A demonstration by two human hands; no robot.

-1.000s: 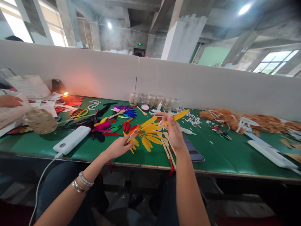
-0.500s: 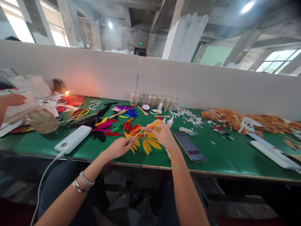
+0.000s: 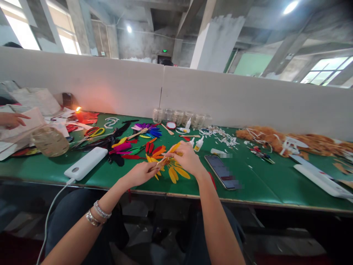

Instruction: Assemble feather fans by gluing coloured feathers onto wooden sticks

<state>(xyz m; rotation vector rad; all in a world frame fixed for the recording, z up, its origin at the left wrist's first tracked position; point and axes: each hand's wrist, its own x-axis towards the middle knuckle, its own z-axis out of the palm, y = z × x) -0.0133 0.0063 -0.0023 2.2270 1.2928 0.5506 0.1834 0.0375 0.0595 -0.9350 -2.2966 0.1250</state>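
"What are the hands doing?"

"The left hand (image 3: pixel 142 173) is wrapped around a wooden stick (image 3: pixel 157 165). The right hand (image 3: pixel 188 157) pinches a yellow feather (image 3: pixel 175 147), close to the top of the stick."

"Where is the feather fan (image 3: pixel 173 176)?"

"Over the bench (image 3: pixel 261 187), to the left of the phone (image 3: pixel 221 172). Its orange and yellow feathers spread out around the stick's top."

"Does the pinched feather touch the stick?"

"I can't tell. The right fingers hide that part."

"What else is by the phone?"

"A small bottle (image 3: pixel 198 144) with a pointy tip stands near it, behind and to the left. The glass jars (image 3: pixel 179 117) make a row farther behind the phone, also to its left. Some fluffy brown stuff (image 3: pixel 256 137) lies behind it to the right."

"And far off?"

"Well to the left of the phone is a white box (image 3: pixel 86 163) with a cord. Farther left than that, there's another person's hand (image 3: pixel 12 119)."
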